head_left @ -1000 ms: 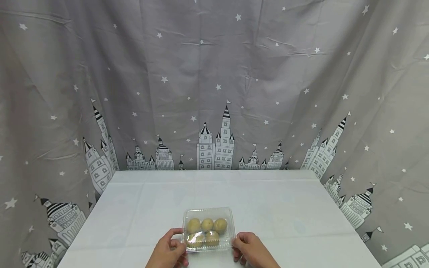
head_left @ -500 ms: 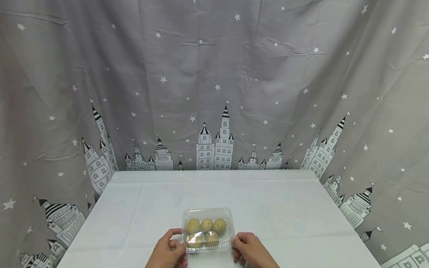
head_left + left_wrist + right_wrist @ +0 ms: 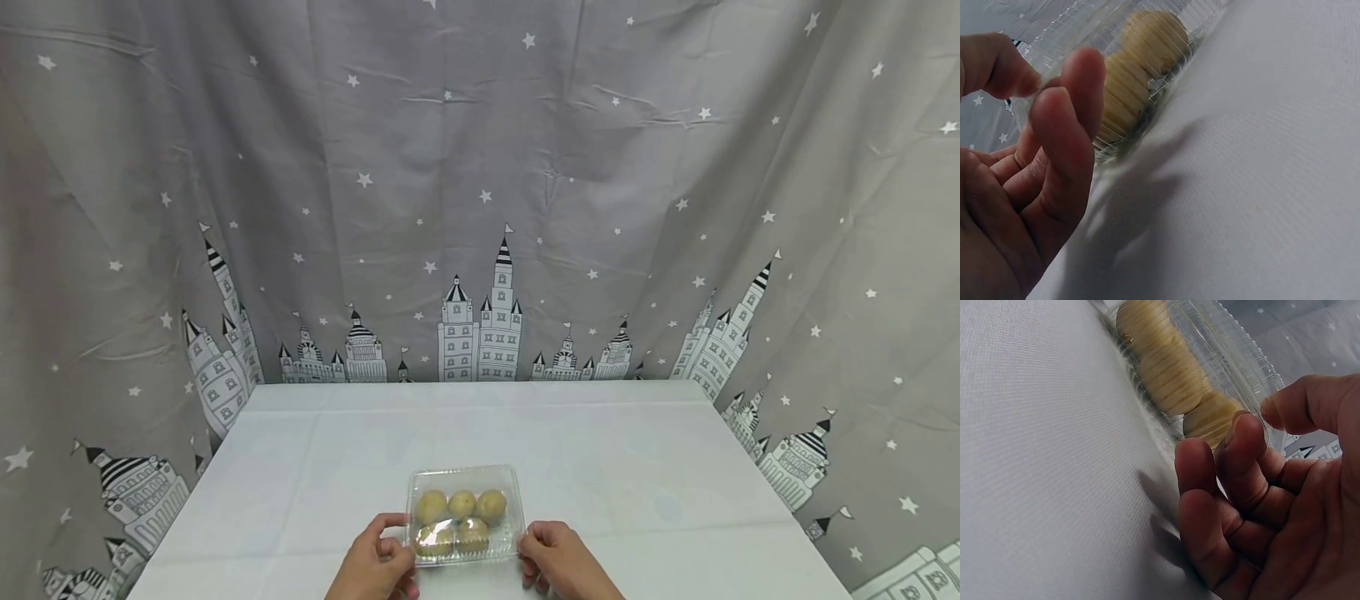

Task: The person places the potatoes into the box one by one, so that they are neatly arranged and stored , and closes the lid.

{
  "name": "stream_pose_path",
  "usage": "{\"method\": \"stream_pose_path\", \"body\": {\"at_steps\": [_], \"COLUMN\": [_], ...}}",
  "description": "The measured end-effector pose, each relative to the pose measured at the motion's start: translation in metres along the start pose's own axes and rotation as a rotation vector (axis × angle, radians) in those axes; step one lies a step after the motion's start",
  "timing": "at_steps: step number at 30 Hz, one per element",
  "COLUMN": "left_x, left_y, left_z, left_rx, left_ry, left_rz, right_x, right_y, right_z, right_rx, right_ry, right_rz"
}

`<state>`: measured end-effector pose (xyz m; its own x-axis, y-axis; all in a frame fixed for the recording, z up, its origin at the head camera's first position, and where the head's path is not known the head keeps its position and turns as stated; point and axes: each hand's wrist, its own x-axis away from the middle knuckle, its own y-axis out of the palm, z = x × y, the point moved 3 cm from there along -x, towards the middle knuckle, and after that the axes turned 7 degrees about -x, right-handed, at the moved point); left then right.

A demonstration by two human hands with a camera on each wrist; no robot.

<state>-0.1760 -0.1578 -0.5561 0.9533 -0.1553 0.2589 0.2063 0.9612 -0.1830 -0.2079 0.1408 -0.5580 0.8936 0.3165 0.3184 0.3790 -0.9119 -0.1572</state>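
Note:
A clear plastic clamshell box sits near the front of the table, holding several round, yellowish potatoes. At its left edge, near the front corner, my left hand pinches the rim between thumb and fingers. My right hand pinches the rim at the front right corner. Ridged clear walls show up close in the left wrist view, with potatoes behind them and my left hand at the rim. From the right wrist, my right hand has its thumb and forefinger at the box's edge.
The box rests on a white-covered table. A grey curtain printed with stars and castles hangs behind the table and along both sides.

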Motion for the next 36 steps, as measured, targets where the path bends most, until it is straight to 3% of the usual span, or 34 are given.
{"method": "stream_pose_path", "body": {"at_steps": [9,24,36], "left_x": [-0.0004,-0.0016,-0.0029], "left_y": [0.0004,-0.0015,0.0017], "left_z": [0.0002,-0.0011,-0.0029], "left_rx": [-0.014,-0.014,-0.016], "left_ry": [0.0,0.025,0.008], "left_rz": [0.009,-0.024,0.001], "right_x": [-0.0001,-0.0011,-0.0001], "right_y": [0.0003,0.0002,0.003], "right_z": [-0.0005,-0.0009,0.0003], "right_rx": [0.052,0.049,0.045], "right_ry": [-0.011,0.0,-0.051], "right_rz": [0.028,0.027,0.04]}}
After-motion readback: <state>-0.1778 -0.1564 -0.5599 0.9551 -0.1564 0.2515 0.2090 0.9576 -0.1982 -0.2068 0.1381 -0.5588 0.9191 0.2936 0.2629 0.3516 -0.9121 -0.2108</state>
